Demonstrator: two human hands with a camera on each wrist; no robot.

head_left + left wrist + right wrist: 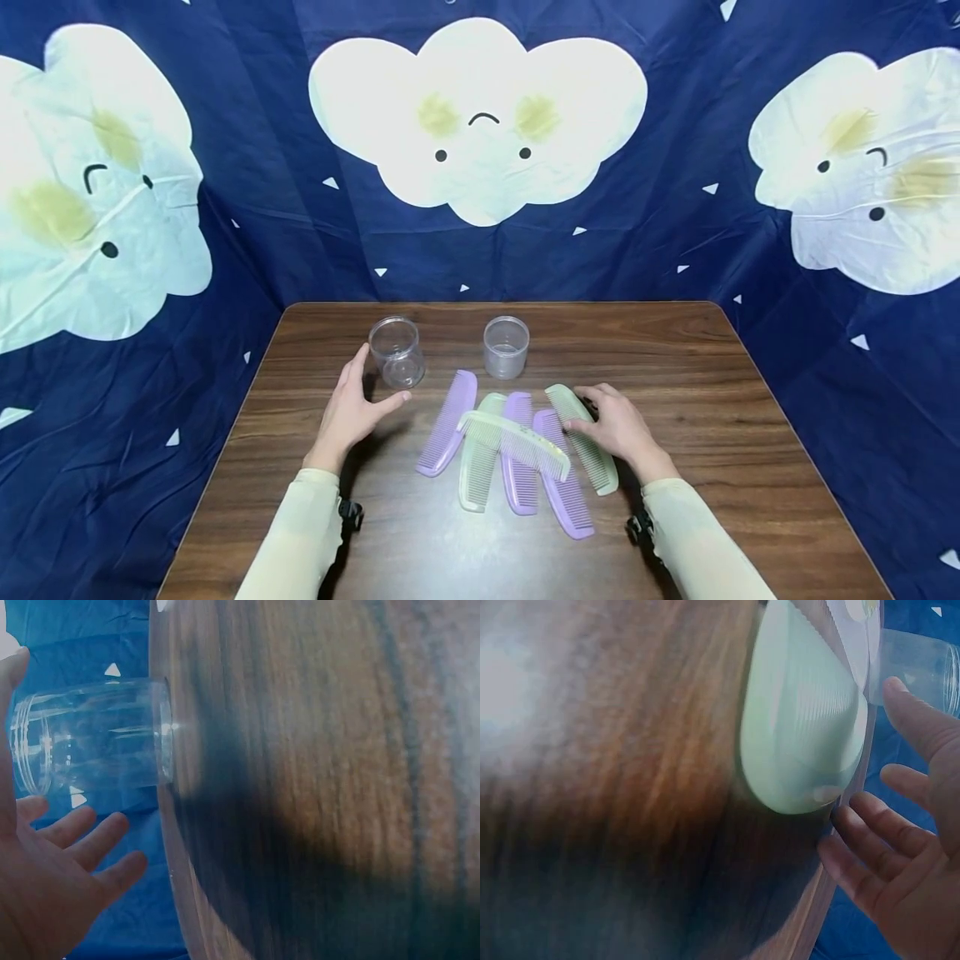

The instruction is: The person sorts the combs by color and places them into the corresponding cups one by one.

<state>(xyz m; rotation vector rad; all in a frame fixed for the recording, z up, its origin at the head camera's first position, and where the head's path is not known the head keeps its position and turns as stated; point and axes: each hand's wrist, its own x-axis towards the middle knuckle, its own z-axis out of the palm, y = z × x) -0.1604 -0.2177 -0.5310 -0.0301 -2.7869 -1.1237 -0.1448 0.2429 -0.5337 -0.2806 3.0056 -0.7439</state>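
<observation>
My left hand (351, 415) is spread beside a clear plastic jar (397, 354), thumb and fingers apart on its near left side. In the left wrist view the jar (105, 739) stands upright just beyond the fingertips. Over at the right, my right hand (617, 427) hovers around the upper part of a pale green comb (597, 462), fingers loosely bent and apart. The right wrist view shows this green comb (795, 727) lying flat, with a gap between thumb and fingers. Neither hand grips anything.
Left of that comb lie three purple combs (450, 421) and a green comb (477, 475); another green comb (525, 443) rests across several of them. A second clear jar (506, 354) stands behind the combs. Blue cloth (480, 258) hangs behind the wooden table (750, 500).
</observation>
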